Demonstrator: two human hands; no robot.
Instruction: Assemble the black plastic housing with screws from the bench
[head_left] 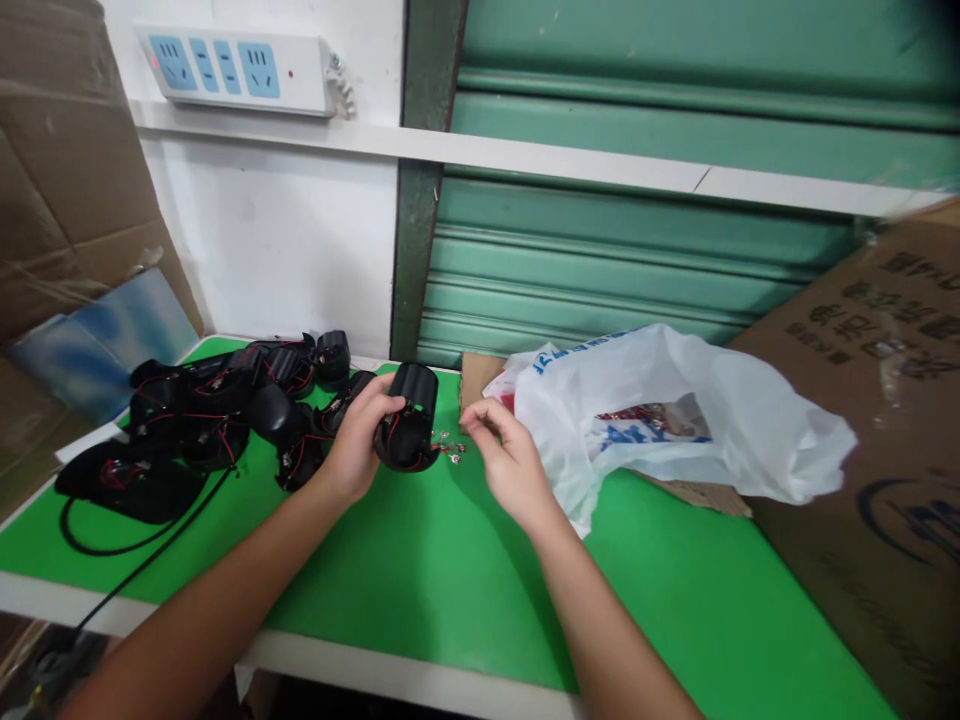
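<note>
My left hand (361, 440) grips a black plastic housing (412, 400), round and hollow at its lower end, with red wires inside. The housing is held above the green mat. Just right of it, several small metal parts with red wires (454, 450) lie on the mat. My right hand (506, 455) hovers beside these parts, thumb and fingertips pinched together. Whatever may be between those fingertips is too small to make out. A white plastic bag (660, 400) stands right behind my right hand, and red wired pieces (645, 415) show through its opening.
Several more black housings (217, 400) with red wires crowd the left of the green mat (465, 590). A black cable (150, 545) runs off the front edge. Cardboard boxes (877, 420) flank both sides. A power strip (232, 70) hangs on the wall.
</note>
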